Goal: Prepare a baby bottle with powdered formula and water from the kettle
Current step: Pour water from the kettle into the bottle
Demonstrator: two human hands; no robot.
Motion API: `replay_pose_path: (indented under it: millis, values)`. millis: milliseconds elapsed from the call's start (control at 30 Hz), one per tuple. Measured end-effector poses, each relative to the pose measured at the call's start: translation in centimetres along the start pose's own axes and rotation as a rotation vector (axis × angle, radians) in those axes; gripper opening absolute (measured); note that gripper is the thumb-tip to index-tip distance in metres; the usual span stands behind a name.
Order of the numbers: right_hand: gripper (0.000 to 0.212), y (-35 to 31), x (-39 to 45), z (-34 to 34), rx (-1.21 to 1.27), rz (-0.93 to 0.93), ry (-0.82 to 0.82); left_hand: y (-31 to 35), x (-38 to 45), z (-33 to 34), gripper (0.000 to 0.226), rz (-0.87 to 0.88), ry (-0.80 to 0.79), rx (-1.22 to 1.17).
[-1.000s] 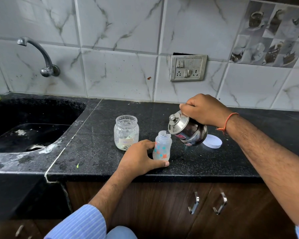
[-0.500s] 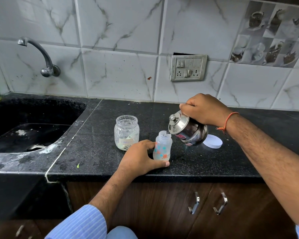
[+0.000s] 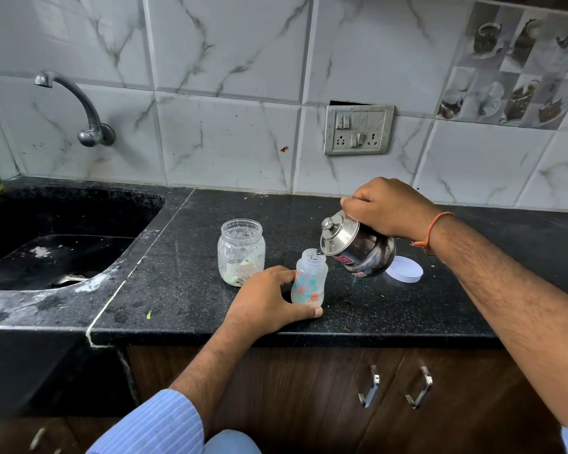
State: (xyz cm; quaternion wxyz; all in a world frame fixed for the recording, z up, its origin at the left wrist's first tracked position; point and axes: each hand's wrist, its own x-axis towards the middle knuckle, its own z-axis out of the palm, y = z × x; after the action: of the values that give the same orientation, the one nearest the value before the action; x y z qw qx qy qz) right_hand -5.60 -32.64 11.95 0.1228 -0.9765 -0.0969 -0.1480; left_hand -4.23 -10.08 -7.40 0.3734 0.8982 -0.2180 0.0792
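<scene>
The baby bottle (image 3: 309,279) is standing upright near the front edge of the black speckled counter (image 3: 184,296), its neck open. It is translucent and is carrying small orange and teal printed shapes, with an orange square mark low on its side; the mark is too small to read. A steel kettle (image 3: 358,248) is hanging tilted just above and to the right of it, lid on, its spout reaching over the bottle's mouth. Red stickers are showing on the kettle's belly, but their writing is not legible.

Just left of the bottle, a clear glass jar (image 3: 241,252) is sitting open with pale powder at its bottom; a paper label on it is carrying faint writing that looks like "Formula". A white round lid (image 3: 404,273) is lying flat on the counter behind the kettle, partly hidden by it. Further left, a dark sink (image 3: 46,257) is sitting under a curved metal tap (image 3: 82,109). A switch-and-socket plate (image 3: 358,130) is hanging on the marbled wall tiles. Two metal cabinet handles (image 3: 394,386) are showing below the counter.

The left hand (image 3: 266,301) is curling round the bottle's lower half, fingers behind it and thumb across the front at its base, steadying it on the counter. The right hand (image 3: 391,208), with an orange thread at the wrist, is gripping the kettle from above, fingers closed over its handle.
</scene>
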Motion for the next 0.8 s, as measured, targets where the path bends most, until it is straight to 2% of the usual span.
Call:
replay_pose_path:
  millis: [267,467,800]
  values:
    - [0.054,0.08,0.12,0.02,-0.007,-0.006,-0.009,0.10,-0.08,-0.09,0.080,0.004,-0.005,-0.005]
    - [0.055,0.07,0.18,0.09,-0.011,-0.008,0.000,0.02,-0.10,-0.11,0.071,0.007,0.005,-0.009]
    - [0.056,0.16,0.34,0.14,-0.017,-0.021,-0.003,0.20,-0.12,-0.15,0.079,-0.002,-0.008,-0.012]
